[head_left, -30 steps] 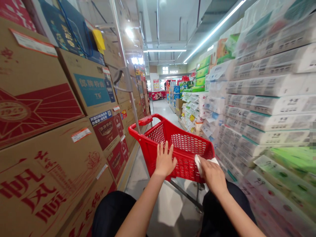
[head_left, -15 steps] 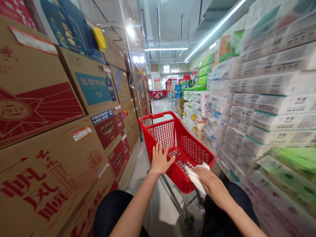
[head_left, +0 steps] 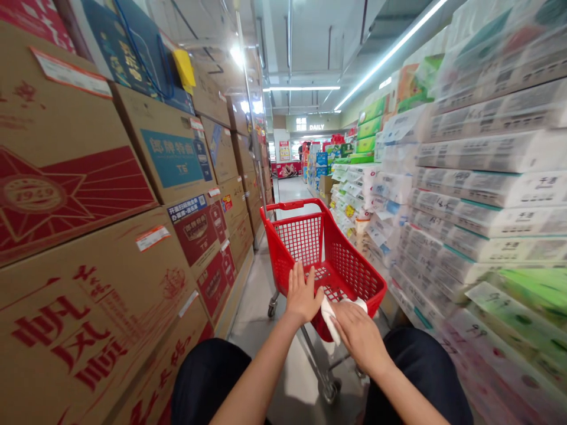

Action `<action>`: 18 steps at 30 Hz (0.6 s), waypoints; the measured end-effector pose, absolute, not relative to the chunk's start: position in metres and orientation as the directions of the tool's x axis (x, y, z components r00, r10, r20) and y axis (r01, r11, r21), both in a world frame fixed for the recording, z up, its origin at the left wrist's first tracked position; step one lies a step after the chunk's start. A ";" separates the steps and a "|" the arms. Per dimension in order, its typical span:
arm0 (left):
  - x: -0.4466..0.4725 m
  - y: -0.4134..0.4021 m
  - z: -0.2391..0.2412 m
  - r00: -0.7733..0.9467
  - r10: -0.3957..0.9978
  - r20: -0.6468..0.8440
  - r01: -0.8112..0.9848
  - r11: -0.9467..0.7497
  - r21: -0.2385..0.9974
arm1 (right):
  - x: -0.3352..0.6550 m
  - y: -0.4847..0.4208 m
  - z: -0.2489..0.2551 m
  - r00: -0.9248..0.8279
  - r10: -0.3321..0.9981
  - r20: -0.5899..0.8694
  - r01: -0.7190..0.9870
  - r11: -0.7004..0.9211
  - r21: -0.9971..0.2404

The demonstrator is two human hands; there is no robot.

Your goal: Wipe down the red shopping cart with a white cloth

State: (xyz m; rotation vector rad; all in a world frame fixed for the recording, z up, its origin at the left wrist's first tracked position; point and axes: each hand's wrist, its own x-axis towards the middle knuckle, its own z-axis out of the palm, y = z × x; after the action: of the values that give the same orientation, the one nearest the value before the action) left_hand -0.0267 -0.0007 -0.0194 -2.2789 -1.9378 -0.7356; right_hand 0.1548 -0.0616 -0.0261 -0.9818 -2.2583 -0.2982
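A red plastic shopping cart [head_left: 354, 273] with a perforated basket stands in front of me on a metal frame. My left hand [head_left: 303, 295] lies at the near left side of the basket, fingers spread, with nothing in it. My right hand [head_left: 357, 330] holds a folded white cloth [head_left: 328, 319] over the basket's near rim. The palm covers part of the cloth. Inside the basket, only its lattice floor and walls show. At the far end, the red handle [head_left: 293, 205] spans the top.
Stacked cartons [head_left: 88, 307] wall the aisle on my left. On the right rise tall piles of wrapped tissue packs [head_left: 478, 206]. My knees [head_left: 212, 378] flank the cart's near end. A caster wheel [head_left: 330, 389] rests on the tiled floor [head_left: 286, 372].
My right hand and the cloth have slid left along the near rim. My left hand has shifted slightly right and down. The cart now appears slightly further right in view.
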 end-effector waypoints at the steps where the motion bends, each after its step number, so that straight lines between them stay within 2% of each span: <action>1: -0.030 -0.001 -0.019 0.105 0.911 0.399 0.944 -0.218 0.249 | 0.161 -0.058 -0.024 -0.537 0.573 0.619 0.699 0.713 -0.054; 5: -0.034 0.000 -0.019 0.122 0.904 0.410 0.946 -0.231 0.229 | 0.198 -0.038 -0.021 -0.589 0.590 0.552 0.671 0.738 -0.073; 11: -0.034 0.003 -0.019 0.154 0.905 0.397 0.933 -0.266 0.243 | 0.247 -0.008 -0.028 -0.528 0.592 0.609 0.728 0.685 -0.035; 18: -0.063 0.008 -0.007 0.193 0.913 0.359 0.951 -0.263 0.159 | 0.203 -0.034 -0.024 -0.475 0.649 0.594 0.790 0.612 -0.037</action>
State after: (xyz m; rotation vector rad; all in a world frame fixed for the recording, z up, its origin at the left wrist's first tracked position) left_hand -0.0626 0.0083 -0.0069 -2.3478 -1.8429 -0.5927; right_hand 0.2027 -0.0344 -0.0236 -1.1298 -2.2694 -0.3261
